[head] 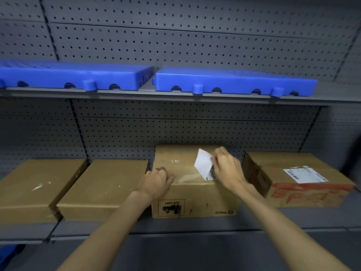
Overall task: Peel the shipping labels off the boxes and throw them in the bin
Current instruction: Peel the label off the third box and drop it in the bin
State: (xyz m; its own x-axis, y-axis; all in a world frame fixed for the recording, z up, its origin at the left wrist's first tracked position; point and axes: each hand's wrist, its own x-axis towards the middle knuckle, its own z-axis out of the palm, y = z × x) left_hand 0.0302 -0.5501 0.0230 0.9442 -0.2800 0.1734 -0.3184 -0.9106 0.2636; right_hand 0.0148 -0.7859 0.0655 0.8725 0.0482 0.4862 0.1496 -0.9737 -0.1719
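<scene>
**Label half lifted: tearing is the main risk**

Nearest the camera, two bare forearms reach up from the bottom edge toward the lower shelf point(136, 226).

At far left on that shelf lie two flat cartons point(37, 184) side by side, with only scuffs and white flecks on top and no label to be seen. Next comes the left hand point(157, 182), fingers curled over the near left top edge of the middle box point(195, 198), pressing it down. On this box's top the shipping label point(204, 165) stands partly raised, white back showing, while its near end with the barcode is still stuck. The right hand point(227, 167) pinches the label's raised edge between thumb and fingers. Further right sits the red-printed box point(304, 190), its own label point(304, 175) flat and untouched. On the upper shelf lie two blue trays point(156, 79).

Judged from here, a fast or steep pull could tear the label at the stuck end, leaving a strip behind, or lift cardboard skin or the clear tape under it. If the left hand eases off, the box could slide forward off the shelf. No bin is in view, so the carry to it is unplanned ground.
</scene>
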